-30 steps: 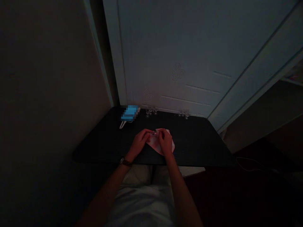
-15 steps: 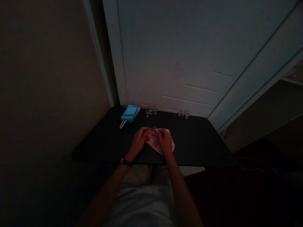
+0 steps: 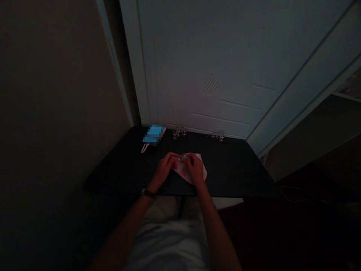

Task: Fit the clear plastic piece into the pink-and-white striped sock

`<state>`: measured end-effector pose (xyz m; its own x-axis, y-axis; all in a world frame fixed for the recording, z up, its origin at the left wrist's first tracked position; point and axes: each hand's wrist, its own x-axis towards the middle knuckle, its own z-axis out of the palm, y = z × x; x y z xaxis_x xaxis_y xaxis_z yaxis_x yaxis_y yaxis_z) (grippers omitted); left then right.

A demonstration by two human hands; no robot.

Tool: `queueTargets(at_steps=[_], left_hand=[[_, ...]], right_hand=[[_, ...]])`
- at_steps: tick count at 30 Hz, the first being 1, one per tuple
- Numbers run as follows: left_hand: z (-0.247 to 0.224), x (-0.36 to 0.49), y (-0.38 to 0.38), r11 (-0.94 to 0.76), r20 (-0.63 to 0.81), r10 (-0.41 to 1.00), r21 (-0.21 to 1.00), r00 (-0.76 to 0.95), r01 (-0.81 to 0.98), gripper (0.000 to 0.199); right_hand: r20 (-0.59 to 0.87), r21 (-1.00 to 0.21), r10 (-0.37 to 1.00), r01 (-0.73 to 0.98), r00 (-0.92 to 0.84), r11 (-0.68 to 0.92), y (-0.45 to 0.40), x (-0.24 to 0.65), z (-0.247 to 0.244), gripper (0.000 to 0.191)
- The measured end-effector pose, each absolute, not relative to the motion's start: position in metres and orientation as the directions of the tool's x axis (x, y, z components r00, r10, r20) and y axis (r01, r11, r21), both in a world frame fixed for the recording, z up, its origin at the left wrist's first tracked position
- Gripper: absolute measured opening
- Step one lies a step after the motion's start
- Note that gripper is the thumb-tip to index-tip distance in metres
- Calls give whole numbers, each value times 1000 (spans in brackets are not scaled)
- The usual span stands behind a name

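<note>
A pink and white cloth [image 3: 184, 172] lies bunched above the dark table, close to its front edge. My left hand [image 3: 165, 166] pinches the cloth's left side, fingers curled inward. My right hand [image 3: 196, 170] grips it on the right, with a loose corner showing past the knuckles. Between my fingertips, at the far edge of the cloth, sits a small clear, shiny piece [image 3: 182, 156]; the dim light hides its exact shape and which fingers touch it.
Two clusters of small clear, shiny pieces stand along the back of the black table [image 3: 231, 165]: a left cluster [image 3: 178, 132] and a right cluster [image 3: 218, 135]. A phone-like device with a blurred blue screen [image 3: 153, 134] rests at the back left. Behind rises a white panel [image 3: 175, 56].
My fingertips have drawn slightly closer round the small clear piece, which shows less now. The cloth stays in both hands. The whole view has shifted a little and is darker.
</note>
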<state>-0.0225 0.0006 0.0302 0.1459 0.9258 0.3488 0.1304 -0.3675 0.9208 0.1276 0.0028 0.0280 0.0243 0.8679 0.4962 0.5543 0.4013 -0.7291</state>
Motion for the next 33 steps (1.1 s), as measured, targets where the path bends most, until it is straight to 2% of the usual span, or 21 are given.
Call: queueTargets(at_steps=[13,33], left_hand=[[37,-22,-2,-402,376,915,872,145,280,23],[28,-22,3,-369,351,929,885,116,284,20]], right_hand=[[509,-729,860,546,28,414,3,127,29,23],[502,-737,864,542,41,403,1,128,31,22]])
